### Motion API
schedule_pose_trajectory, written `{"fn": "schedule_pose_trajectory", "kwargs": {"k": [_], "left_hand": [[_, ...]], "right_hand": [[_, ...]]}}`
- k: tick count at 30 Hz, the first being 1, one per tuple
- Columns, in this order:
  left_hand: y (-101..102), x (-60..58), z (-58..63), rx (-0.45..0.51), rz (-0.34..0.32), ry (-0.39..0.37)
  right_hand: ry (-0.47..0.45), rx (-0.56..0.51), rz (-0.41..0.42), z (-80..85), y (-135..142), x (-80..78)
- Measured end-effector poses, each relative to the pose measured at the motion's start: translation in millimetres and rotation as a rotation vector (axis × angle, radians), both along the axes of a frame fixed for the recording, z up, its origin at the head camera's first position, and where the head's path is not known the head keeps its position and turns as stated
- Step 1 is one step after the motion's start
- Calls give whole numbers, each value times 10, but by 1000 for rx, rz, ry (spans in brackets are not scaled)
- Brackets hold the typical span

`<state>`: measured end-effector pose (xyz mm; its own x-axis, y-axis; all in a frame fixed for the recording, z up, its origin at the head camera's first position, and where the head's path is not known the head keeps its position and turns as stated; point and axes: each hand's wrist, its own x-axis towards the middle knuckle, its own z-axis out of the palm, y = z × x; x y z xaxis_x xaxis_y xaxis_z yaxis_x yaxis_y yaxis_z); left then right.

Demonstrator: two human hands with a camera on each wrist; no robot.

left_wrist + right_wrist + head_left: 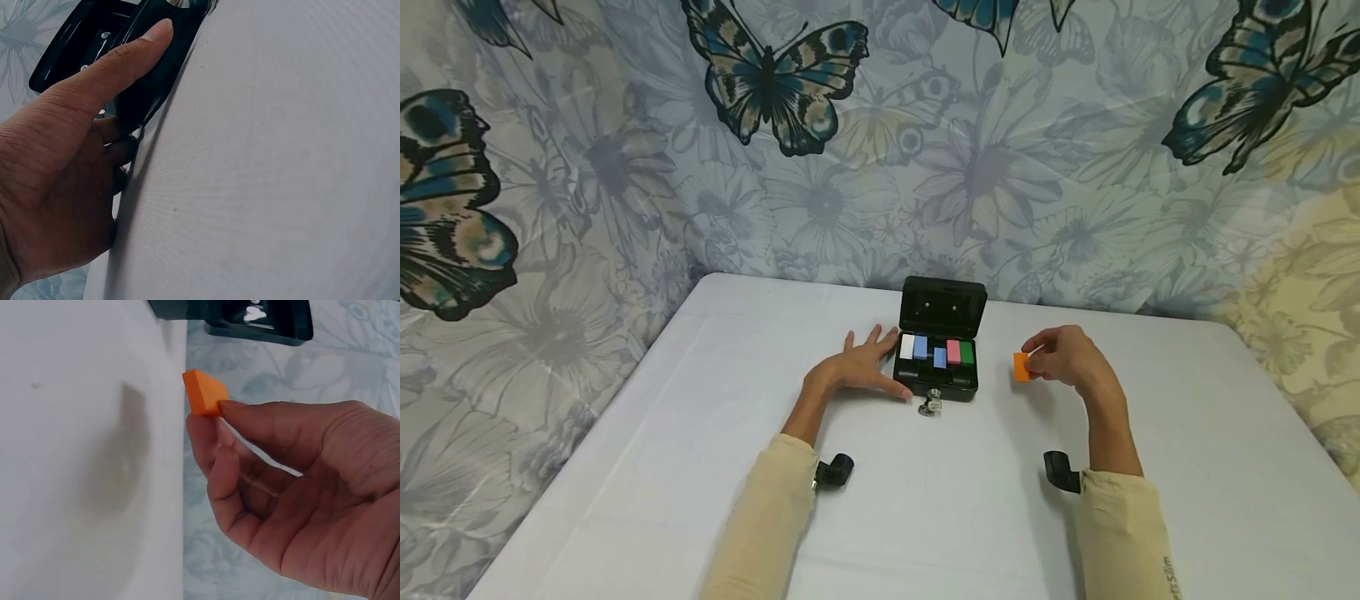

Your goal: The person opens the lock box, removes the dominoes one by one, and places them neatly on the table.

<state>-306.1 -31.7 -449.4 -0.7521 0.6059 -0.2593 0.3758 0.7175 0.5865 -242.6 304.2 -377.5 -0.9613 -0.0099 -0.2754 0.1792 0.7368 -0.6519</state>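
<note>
A small black box (955, 390) stands on the table with its lid (942, 307) raised. Inside are a white block (907, 347), two blue blocks (920, 347), a pink block (953, 352) and a green block (966, 353). My left hand (857, 367) rests against the box's left side, fingers spread; in the left wrist view its thumb (134, 62) lies along the front. To the right of the box, my right hand (1067, 360) pinches an orange block (201, 394) between thumb and fingertips, held above the table. A silver lock with keys (931, 403) is at the box's front.
The table (925, 517) has a white cover. A cloth (985, 183) printed with butterflies and flowers hangs along its back and left. Each sleeve carries a black wrist camera (835, 471).
</note>
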Motion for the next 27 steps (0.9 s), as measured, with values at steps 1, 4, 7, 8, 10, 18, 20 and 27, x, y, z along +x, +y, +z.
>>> {"fn": "schedule_pose_trajectory", "kwargs": {"k": [1, 4, 7, 8, 10, 18, 20, 27], "left_hand": [[1, 2, -2, -1, 0, -3], [4, 9, 4, 1, -5, -3], [7, 9, 18, 8, -4, 2], [8, 8, 21, 11, -4, 3], [7, 6, 23, 13, -3, -2], [0, -5, -11, 12, -4, -6], [-1, -5, -9, 15, -2, -8], [-9, -3, -2, 16, 0, -7]], "right_hand": [[-4, 3, 3, -17, 11, -2], [-17, 15, -1, -50, 25, -1], [-21, 27, -5, -89, 45, -15], [-26, 35, -8, -95, 45, -16], [-39, 52, -7, -112, 52, -22], [-68, 100, 7, -157, 45, -19], [-63, 106, 5, -159, 35, -16], [-41, 122, -13, -179, 6, -15]]}}
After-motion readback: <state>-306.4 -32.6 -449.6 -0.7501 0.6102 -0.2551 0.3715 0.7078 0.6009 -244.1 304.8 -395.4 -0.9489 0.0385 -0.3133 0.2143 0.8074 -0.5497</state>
